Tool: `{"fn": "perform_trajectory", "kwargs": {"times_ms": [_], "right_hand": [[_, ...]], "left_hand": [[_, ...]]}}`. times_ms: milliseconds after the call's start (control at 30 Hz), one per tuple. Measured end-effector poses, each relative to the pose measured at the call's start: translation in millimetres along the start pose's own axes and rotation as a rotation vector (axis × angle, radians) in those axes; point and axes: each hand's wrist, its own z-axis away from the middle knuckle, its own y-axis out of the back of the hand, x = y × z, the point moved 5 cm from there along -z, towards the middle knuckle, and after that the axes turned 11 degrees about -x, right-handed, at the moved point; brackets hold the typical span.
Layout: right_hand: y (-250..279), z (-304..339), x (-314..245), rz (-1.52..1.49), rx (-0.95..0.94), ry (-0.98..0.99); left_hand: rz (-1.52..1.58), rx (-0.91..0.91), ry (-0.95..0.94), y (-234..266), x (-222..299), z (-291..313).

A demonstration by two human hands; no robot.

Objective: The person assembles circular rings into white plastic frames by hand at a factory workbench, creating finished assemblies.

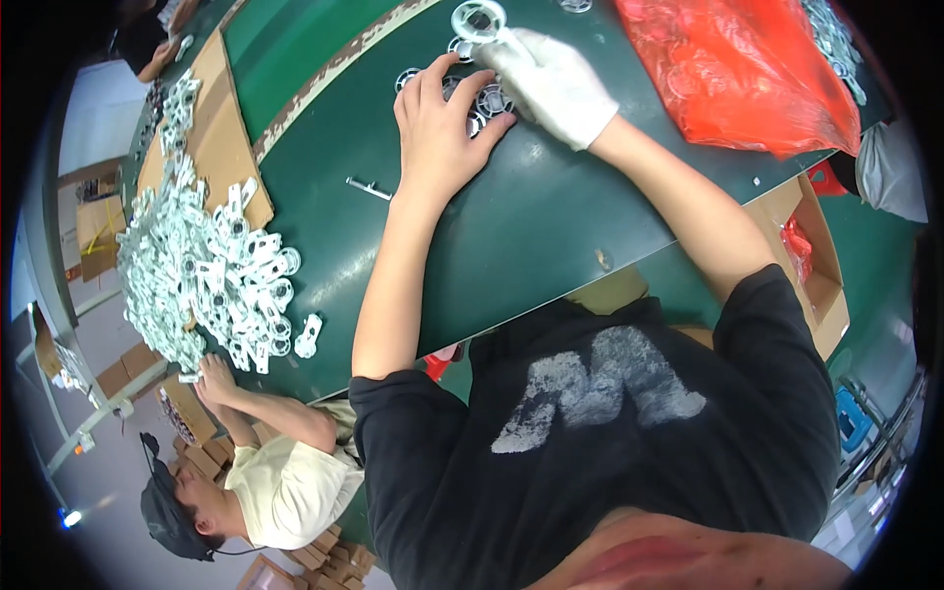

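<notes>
Left hand [433,133]: bare, fingers spread wide and bent down over the discs, thumb and forefinger well apart; whether the tips press on one, cannot tell
Discs [494,99]: small and round, some between left thumb and forefinger, others just beyond the fingertips and beside the little finger
Right hand [560,88]: in a white glove, fingers closed on the ring piece
Ring piece [498,32]: pale, its stem in the gloved fingers, its round end out past them, above the table [551,211]
Rod [370,188]: thin and pale, lying behind the left fingers, near the wrist
Heap [202,270]: pale parts, well off to the left of the left fingers
Cardboard [221,128]: flat, between the heap and the left fingers' side
Red bag [737,74]: right of the gloved fingers, apart from them
Co-worker [290,492]: hands at the heap's near edge, well apart from the left fingers
</notes>
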Motion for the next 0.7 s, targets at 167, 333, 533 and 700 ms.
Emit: {"fn": "perform_trajectory", "kwargs": {"times_ms": [167,333,533,700], "right_hand": [[2.1,-4.8,1.1,-0.362,-0.003,-0.149],[7.5,-9.2,9.1,0.218,-0.041,0.136],[8.8,-4.5,-11.3,0.086,-0.009,0.171],[-8.5,8.4,-11.5,-0.134,-0.485,-0.225]], "left_hand": [[-0.008,0.044,0.002,8.3,-2.9,17.7],[-0.028,0.058,-0.053,7.4,9.5,11.4],[0.354,0.113,0.08,23.3,4.5,25.8],[0.441,0.129,0.129,57.4,5.6,37.1]]}}
